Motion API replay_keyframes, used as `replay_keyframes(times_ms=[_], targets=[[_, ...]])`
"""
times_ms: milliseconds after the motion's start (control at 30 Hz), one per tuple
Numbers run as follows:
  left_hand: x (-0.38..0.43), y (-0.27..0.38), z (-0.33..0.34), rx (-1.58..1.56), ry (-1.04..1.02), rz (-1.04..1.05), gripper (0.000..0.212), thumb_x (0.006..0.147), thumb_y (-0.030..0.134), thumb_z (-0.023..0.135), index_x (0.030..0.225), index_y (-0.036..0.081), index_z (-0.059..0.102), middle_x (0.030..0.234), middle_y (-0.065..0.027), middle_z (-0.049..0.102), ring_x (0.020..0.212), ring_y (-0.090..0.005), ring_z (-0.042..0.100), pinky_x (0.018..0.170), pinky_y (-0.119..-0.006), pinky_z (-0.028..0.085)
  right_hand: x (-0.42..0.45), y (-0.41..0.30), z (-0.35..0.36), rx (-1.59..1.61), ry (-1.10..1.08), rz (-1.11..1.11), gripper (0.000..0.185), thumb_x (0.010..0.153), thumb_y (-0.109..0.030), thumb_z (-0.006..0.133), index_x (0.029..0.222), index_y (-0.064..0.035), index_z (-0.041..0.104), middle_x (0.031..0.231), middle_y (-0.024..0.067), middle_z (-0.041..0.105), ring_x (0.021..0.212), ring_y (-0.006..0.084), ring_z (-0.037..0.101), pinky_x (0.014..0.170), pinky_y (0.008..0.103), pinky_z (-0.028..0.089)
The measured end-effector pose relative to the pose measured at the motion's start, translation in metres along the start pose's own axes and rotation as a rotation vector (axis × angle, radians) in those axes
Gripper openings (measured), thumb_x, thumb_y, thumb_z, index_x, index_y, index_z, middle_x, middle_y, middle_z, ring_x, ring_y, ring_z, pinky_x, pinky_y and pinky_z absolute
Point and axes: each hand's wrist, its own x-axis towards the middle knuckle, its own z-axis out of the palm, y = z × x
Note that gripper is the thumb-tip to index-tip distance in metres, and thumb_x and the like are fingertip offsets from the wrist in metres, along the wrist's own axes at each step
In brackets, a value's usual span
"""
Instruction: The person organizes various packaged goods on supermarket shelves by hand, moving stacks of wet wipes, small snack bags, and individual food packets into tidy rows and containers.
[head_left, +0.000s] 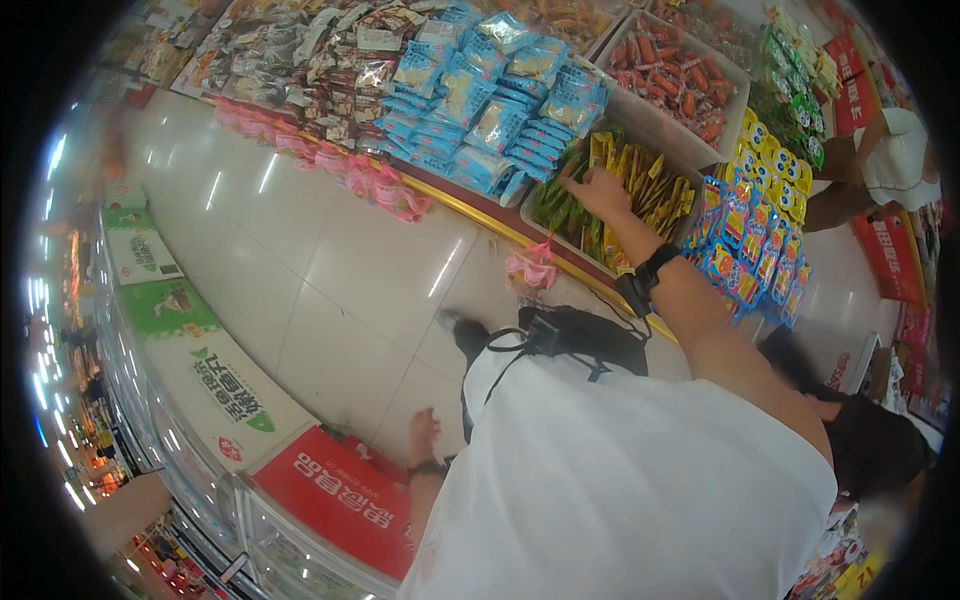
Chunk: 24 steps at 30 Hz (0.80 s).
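Note:
My right hand (602, 196) reaches over a plastic bin (697, 169) of small snack packets. Its fingertips are down at the green packets (559, 206) on the bin's left side; whether they pinch one is not clear. Yellow packets (651, 184) stand in rows just right of the hand. A black strap with a small device (637, 289) is around my right wrist. Low at my left side hangs my left hand (424, 431), fingers loosely curled, with a dark band at the wrist. Nothing shows in it, though its palm is partly hidden.
Blue snack packets (480, 97) are heaped left of the bin. Behind it is a tub of red-wrapped sausages (667, 82). Bright pouches (750, 232) lie to the right. A chest freezer (225, 390) lines the left. One person (896, 161) stands far right, another in dark clothes (874, 442) nearby.

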Motion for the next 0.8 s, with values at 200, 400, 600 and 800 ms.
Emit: replay_keyframes(times_ms=[200,400,600,800], targets=[[0.003,0.238,0.022,0.434,0.039,0.727,0.035,0.092,0.035,0.058,0.113,0.008,0.063,0.097,-0.0191,0.069,0.089,-0.0351,0.066,0.079,-0.042,0.051,0.003,-0.032,0.009,-0.098,-0.131,0.127,0.058,0.083,-0.049,0.063,0.108,0.0038,0.062,0.098,0.0238,0.068,0.092,0.0392,0.066,0.08,0.0475,0.053],[-0.09,0.383,0.074,0.389,-0.37,1.088,0.03,0.092,0.022,0.061,0.118,0.006,0.06,0.091,-0.0088,0.066,0.079,-0.0161,0.061,0.073,-0.029,0.05,0.018,-0.018,0.027,-0.046,0.025,0.301,0.062,0.085,-0.048,0.06,0.111,0.0078,0.057,0.097,0.0271,0.067,0.092,0.0427,0.065,0.08,0.0503,0.052],[-0.13,0.445,0.113,0.596,-0.946,1.141,0.035,0.093,0.025,0.061,0.119,0.002,0.058,0.097,-0.0097,0.068,0.081,-0.0179,0.064,0.076,-0.032,0.05,0.001,-0.025,0.025,-0.098,0.004,0.262,0.063,0.084,-0.044,0.064,0.12,0.0065,0.054,0.092,0.0268,0.067,0.086,0.0427,0.066,0.075,0.0456,0.052],[-0.156,0.469,0.152,0.712,-1.294,1.108,0.033,0.096,0.024,0.059,0.121,0.003,0.058,0.095,-0.0055,0.067,0.08,-0.0135,0.06,0.074,-0.029,0.049,0.003,-0.003,-0.013,0.066,0.326,0.316,0.07,0.079,-0.047,0.069,0.13,-0.0019,0.05,0.109,0.0194,0.062,0.102,0.0364,0.061,0.087,0.0441,0.05]])
